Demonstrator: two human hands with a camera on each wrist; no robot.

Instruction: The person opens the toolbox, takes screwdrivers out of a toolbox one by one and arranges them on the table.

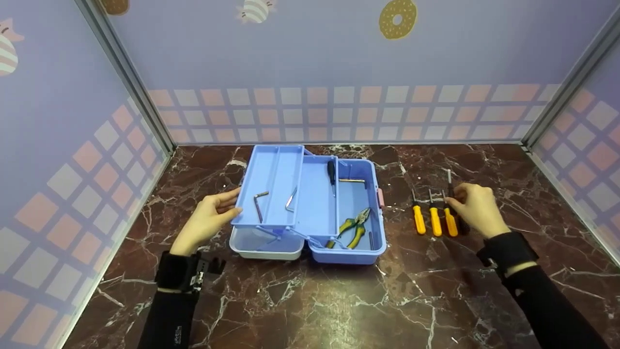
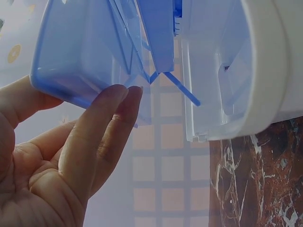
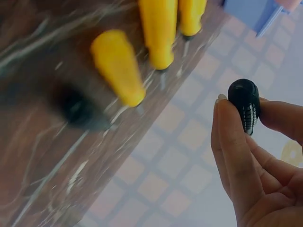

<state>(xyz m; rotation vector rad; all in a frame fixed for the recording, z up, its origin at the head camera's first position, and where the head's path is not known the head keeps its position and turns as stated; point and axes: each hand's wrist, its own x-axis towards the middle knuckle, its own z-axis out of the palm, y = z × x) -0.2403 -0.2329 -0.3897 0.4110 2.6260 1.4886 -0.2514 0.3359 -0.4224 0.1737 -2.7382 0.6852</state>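
Note:
A blue toolbox [image 1: 382,232] stands unfolded, its stepped trays spread to the left. My left hand [image 1: 207,220] holds the near left corner of the upper tray [image 1: 264,174], fingers against its side and underside in the left wrist view. Two L-shaped hex keys [image 1: 258,206] lie in that tray. My right hand [image 1: 477,208] pinches a screwdriver by its black handle [image 3: 244,104], its shaft pointing away. Beneath that hand, another black-handled screwdriver [image 3: 78,111] lies on the table, blurred. Several yellow-handled screwdrivers [image 1: 436,223] lie in a row just left of the right hand.
The middle tray [image 1: 312,194] bears a small black screwdriver [image 1: 332,172]. Yellow-green pliers [image 1: 358,225], a hex key [image 1: 352,181] and a thin rod [image 1: 371,240] lie in the box's bottom. The pale lid [image 1: 266,254] rests under the upper tray. Patterned walls enclose the marbled table [image 1: 310,310].

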